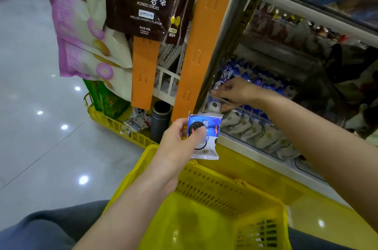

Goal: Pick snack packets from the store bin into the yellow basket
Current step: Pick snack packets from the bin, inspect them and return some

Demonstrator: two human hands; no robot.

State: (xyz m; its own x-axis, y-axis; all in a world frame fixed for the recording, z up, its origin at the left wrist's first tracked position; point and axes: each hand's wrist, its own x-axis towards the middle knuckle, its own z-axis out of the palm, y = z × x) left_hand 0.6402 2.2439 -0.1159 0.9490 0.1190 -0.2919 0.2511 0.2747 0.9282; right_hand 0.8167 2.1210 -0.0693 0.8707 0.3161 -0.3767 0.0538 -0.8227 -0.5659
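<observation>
The yellow basket (214,185) sits low in front of the person, its inside bare where it shows. Just above its far rim the left hand (180,143) holds a blue-and-white cookie packet (206,133) upright, the grip narrow, with the thumb pressed across the packet's front and the fingers behind it. Beyond the basket and to its right stands the store bin (241,107), clear-fronted and packed with rows of more packets (255,130). The right hand (235,92) reaches over the bin's clear edge, fingers curled down among those packets; I cannot tell whether its grip has closed on one. Far above the basket a brown bag of potato sticks (147,4) hangs on an orange strip (204,45). Left of the basket lies the glossy floor (41,106).
</observation>
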